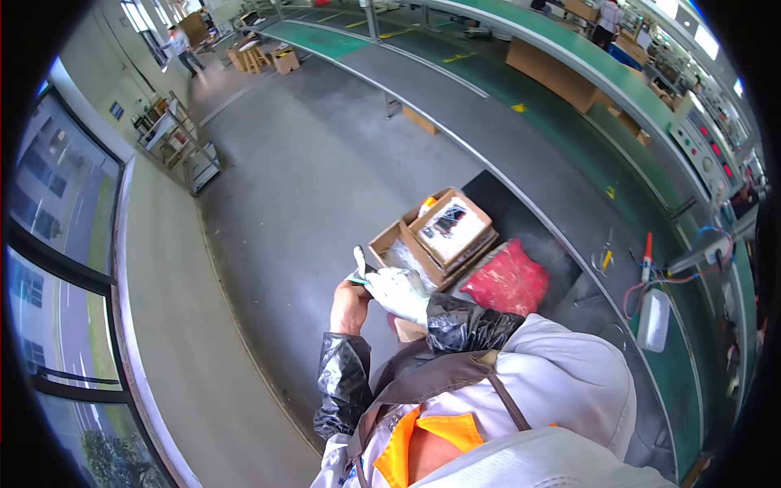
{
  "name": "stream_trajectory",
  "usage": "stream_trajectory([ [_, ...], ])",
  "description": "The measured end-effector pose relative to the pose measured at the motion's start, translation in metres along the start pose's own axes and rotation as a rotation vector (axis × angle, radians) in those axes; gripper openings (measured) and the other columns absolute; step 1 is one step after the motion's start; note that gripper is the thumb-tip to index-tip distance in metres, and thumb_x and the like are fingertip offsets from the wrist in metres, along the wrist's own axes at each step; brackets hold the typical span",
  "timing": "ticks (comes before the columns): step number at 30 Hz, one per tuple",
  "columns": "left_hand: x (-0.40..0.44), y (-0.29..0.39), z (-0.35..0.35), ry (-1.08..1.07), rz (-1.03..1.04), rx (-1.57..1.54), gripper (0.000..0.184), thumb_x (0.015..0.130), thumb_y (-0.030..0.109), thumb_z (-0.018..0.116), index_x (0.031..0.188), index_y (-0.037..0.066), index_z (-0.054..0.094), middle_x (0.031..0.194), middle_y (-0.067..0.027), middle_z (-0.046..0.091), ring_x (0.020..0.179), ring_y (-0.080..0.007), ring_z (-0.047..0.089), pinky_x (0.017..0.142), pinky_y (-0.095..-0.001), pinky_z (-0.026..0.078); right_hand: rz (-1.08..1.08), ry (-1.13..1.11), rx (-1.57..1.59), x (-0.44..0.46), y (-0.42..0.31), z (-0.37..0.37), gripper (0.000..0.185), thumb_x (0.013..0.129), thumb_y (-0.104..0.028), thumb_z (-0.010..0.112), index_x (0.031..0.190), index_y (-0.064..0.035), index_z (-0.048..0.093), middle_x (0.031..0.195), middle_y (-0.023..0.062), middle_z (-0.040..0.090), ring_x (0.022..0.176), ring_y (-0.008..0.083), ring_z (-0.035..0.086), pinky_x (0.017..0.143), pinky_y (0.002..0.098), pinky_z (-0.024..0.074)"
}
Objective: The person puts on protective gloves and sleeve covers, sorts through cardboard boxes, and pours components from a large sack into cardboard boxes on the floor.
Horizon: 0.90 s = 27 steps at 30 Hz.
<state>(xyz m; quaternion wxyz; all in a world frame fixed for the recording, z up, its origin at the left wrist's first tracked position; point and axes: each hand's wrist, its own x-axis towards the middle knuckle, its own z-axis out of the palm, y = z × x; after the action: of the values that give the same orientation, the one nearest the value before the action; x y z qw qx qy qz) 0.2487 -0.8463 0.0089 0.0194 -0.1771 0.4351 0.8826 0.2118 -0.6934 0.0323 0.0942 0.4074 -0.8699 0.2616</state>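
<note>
In front of my body my two hands meet. My left hand point(350, 307) is bare, with its fingers closed and bent against the other hand. My right hand point(399, 293) wears a white glove and is closed too. A narrow white piece point(359, 259) sticks up above the fingers, with a dark part and a teal edge beside it. Whether it is part of a glove or a separate thing I cannot tell. Shiny black sleeve covers lie over both forearms. Just beyond the right hand stands an open cardboard box point(390, 244) with clear plastic inside.
A smaller box point(451, 232) holding a white sheet and dark parts sits beside it, near a red plastic bag point(508, 281). A long conveyor bench point(455, 134) curves along the right, with a control panel point(706, 150) behind. Windows line the left wall; a metal rack point(183, 146) stands there.
</note>
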Motion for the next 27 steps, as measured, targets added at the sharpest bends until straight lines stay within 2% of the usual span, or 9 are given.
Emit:
stream_trajectory([
  [4, 0.056, 0.069, -0.037, 0.256, -0.173, -0.207, 0.038, 0.076, -0.013, 0.036, 0.108, -0.012, 0.058, 0.102, -0.0172, 0.065, 0.094, -0.0334, 0.063, 0.092, -0.0446, 0.048, -0.017, -0.017, 0.05, 0.061, 0.002, 0.031, 0.015, 0.09, -0.023, 0.055, 0.097, -0.0117, 0.062, 0.079, 0.0053, 0.063, 0.073, 0.0226, 0.064, 0.061, 0.0374, 0.0516],
  [8, 0.141, 0.098, -0.079, 0.303, -0.101, -0.4, 0.033, 0.081, -0.011, 0.039, 0.108, -0.011, 0.059, 0.104, -0.0167, 0.065, 0.093, -0.0297, 0.064, 0.088, -0.0402, 0.051, -0.049, 0.05, 0.076, 0.136, 0.023, 0.073, 0.015, 0.09, -0.023, 0.055, 0.097, -0.0116, 0.062, 0.079, 0.0039, 0.062, 0.072, 0.0216, 0.064, 0.059, 0.0357, 0.0513],
  [13, 0.242, 0.123, -0.106, 0.319, 0.153, -0.219, 0.027, 0.09, 0.0, 0.048, 0.112, -0.011, 0.058, 0.101, -0.0148, 0.066, 0.09, -0.0258, 0.064, 0.084, -0.0369, 0.052, -0.078, 0.186, 0.116, 0.23, 0.05, 0.084, 0.014, 0.089, -0.022, 0.055, 0.096, -0.0116, 0.062, 0.08, 0.0032, 0.062, 0.071, 0.0211, 0.064, 0.057, 0.0357, 0.0508],
  [16, 0.279, 0.147, -0.09, 0.381, 0.326, 0.179, 0.03, 0.094, 0.016, 0.056, 0.112, -0.008, 0.06, 0.094, -0.012, 0.068, 0.083, -0.0233, 0.064, 0.077, -0.0348, 0.051, -0.049, 0.135, 0.099, 0.269, 0.059, 0.089, 0.015, 0.089, -0.024, 0.056, 0.093, -0.012, 0.063, 0.079, 0.0043, 0.062, 0.07, 0.0223, 0.064, 0.058, 0.038, 0.0509],
  [17, 0.295, 0.153, -0.087, 0.37, 0.327, 0.175, 0.03, 0.094, 0.016, 0.056, 0.112, -0.008, 0.06, 0.094, -0.012, 0.068, 0.083, -0.0233, 0.064, 0.077, -0.0348, 0.051, -0.048, 0.14, 0.088, 0.282, 0.065, 0.092, 0.015, 0.089, -0.024, 0.056, 0.093, -0.012, 0.063, 0.079, 0.0043, 0.062, 0.07, 0.0223, 0.064, 0.058, 0.038, 0.0509],
  [21, 0.357, 0.184, -0.06, 0.242, 0.184, 0.093, 0.029, 0.093, 0.024, 0.062, 0.103, -0.003, 0.064, 0.083, -0.0062, 0.067, 0.075, -0.0194, 0.061, 0.069, -0.0336, 0.048, 0.19, 0.088, 0.032, 0.332, 0.099, 0.104, 0.016, 0.089, -0.026, 0.056, 0.09, -0.0122, 0.064, 0.077, 0.0062, 0.062, 0.068, 0.0252, 0.064, 0.059, 0.0404, 0.051],
  [23, 0.369, 0.218, -0.038, 0.079, -0.169, 0.243, 0.026, 0.095, 0.027, 0.059, 0.105, 0.003, 0.062, 0.082, 0.0015, 0.058, 0.077, -0.014, 0.054, 0.067, -0.0282, 0.046, 0.241, 0.158, 0.038, 0.353, 0.122, 0.121, 0.016, 0.088, -0.027, 0.056, 0.089, -0.0122, 0.064, 0.075, 0.0073, 0.062, 0.068, 0.0273, 0.063, 0.058, 0.0414, 0.0507],
  [24, 0.407, 0.205, -0.072, 0.07, -0.167, 0.243, 0.026, 0.095, 0.027, 0.059, 0.105, 0.003, 0.062, 0.082, 0.0015, 0.058, 0.077, -0.014, 0.054, 0.067, -0.0282, 0.046, 0.268, 0.193, 0.042, 0.369, 0.13, 0.128, 0.017, 0.088, -0.027, 0.057, 0.089, -0.0122, 0.064, 0.074, 0.0079, 0.062, 0.067, 0.0283, 0.063, 0.058, 0.0419, 0.0506],
  [27, 0.542, 0.189, -0.161, -0.38, -0.019, 0.396, 0.02, 0.097, 0.025, 0.057, 0.107, 0.008, 0.06, 0.081, 0.0028, 0.051, 0.079, -0.0117, 0.05, 0.07, -0.0288, 0.045, 0.293, 0.239, 0.005, 0.423, 0.146, 0.14, 0.016, 0.088, -0.026, 0.057, 0.089, -0.0118, 0.065, 0.075, 0.0085, 0.062, 0.068, 0.0292, 0.063, 0.058, 0.0424, 0.0503],
])
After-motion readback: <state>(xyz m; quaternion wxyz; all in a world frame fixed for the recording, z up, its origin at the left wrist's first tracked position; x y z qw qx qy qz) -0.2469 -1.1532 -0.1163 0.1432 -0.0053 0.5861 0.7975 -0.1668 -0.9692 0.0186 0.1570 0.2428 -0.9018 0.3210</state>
